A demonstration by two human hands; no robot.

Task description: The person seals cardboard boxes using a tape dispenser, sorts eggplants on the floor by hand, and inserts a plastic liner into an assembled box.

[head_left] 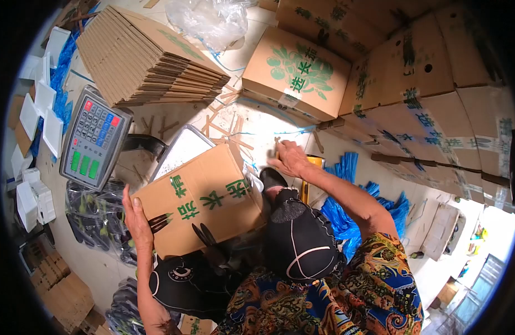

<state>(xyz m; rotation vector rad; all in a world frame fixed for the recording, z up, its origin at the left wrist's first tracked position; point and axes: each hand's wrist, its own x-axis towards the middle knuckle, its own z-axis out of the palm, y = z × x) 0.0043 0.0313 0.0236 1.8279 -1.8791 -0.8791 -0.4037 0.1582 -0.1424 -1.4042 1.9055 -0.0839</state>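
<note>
Rests left hand, straight-fingered, against left edge of box, partly covering scale pan; extends right hand, half-curled, cannot tell if gripping, into gap between box and carton.

Flattened cardboard is lying in a thick stack near a crumpled clear plastic bag, while taped cartons are standing piled along the right.

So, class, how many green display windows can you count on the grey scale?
3: left window, middle window and right window, side by side below the keypad. None looks hidden.
</note>
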